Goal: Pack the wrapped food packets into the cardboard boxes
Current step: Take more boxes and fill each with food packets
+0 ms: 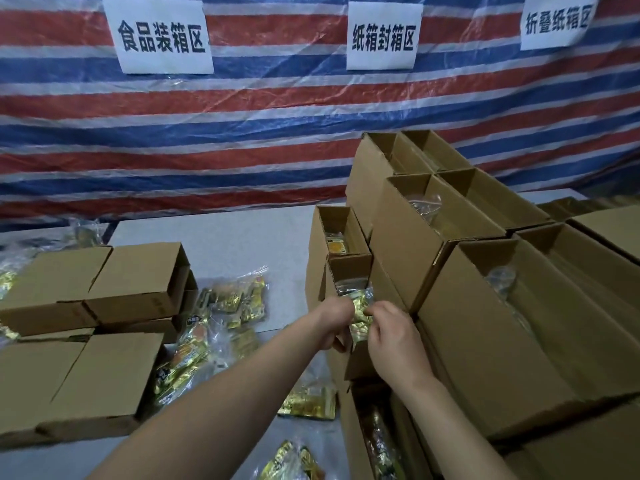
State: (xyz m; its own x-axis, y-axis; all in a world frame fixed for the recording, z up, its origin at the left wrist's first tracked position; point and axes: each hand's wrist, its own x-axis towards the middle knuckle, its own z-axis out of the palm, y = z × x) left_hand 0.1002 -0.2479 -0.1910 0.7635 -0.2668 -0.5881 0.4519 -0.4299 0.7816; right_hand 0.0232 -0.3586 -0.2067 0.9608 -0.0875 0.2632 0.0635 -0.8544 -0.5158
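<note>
Here, a person's left hand (335,318) and right hand (391,336) both pinch a crinkled gold-foil wrapped food packet (360,315), each grip closed on it from its own side. The packet sits at the mouth of a narrow open brown cardboard box (349,270). Loose gold packets (221,327) lie on the grey surface (221,237) beside closed brown cartons (135,282).

Both hands, left (334,318) and right (393,336), pinch a gold foil-wrapped food packet (360,315) at an open brown cardboard box (349,271); loose packets (221,320) on grey table (225,237).
</note>
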